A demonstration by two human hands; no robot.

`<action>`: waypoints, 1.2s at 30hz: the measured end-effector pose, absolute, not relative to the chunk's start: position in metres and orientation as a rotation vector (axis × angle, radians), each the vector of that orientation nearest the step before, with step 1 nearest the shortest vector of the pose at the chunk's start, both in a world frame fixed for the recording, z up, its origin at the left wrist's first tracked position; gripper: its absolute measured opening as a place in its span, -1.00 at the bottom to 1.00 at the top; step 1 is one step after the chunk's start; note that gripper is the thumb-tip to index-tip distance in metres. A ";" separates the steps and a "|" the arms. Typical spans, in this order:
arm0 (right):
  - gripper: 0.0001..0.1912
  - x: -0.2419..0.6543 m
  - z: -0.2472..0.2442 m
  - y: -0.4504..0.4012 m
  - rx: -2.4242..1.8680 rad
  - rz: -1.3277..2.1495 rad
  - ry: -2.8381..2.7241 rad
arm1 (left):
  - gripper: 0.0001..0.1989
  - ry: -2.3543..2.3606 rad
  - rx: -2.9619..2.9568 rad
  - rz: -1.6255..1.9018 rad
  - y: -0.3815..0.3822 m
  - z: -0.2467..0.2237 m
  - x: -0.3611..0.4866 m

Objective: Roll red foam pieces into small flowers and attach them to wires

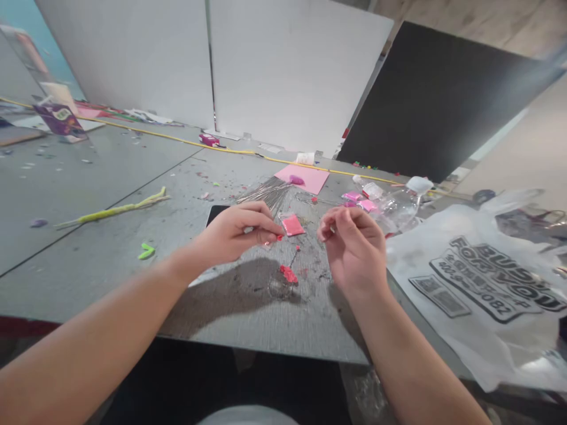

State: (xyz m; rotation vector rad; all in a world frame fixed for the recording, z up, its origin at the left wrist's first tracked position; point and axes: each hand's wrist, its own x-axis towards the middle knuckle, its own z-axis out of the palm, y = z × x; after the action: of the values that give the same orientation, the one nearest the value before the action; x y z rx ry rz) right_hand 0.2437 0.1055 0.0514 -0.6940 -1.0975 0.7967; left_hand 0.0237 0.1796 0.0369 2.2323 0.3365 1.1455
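My left hand point(241, 231) is closed in a pinch above the table, with a small red piece point(279, 238) at its fingertips. Opposite it, my right hand point(354, 242) is raised with its fingers curled in against the thumb; whatever they may hold is hidden. Between the hands lies a small clear packet point(293, 225) with coral-pink contents. Nearer to me, a clump of red bits point(289, 274) rests on the table beside a thin dark stem with a red tip point(297, 248).
Thin wires point(266, 193) lie behind my left hand, by a pink sheet point(312, 179). A white plastic bag point(482, 277) and a clear bottle point(401, 203) stand at the right. A yellow-green fuzzy stick point(115, 211) and a green piece point(146, 252) lie left. A yellow cord point(177, 139) crosses behind.
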 end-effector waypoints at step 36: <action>-0.77 0.244 0.023 0.124 -0.960 0.068 -1.918 | -0.78 0.732 2.688 0.521 0.225 0.008 0.009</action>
State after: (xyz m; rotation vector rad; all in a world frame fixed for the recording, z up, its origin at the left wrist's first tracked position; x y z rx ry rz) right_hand 0.2441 0.1236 0.0232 -0.9597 -1.9181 0.0684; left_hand 0.0086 0.2250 0.0082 2.6876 0.7318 0.5214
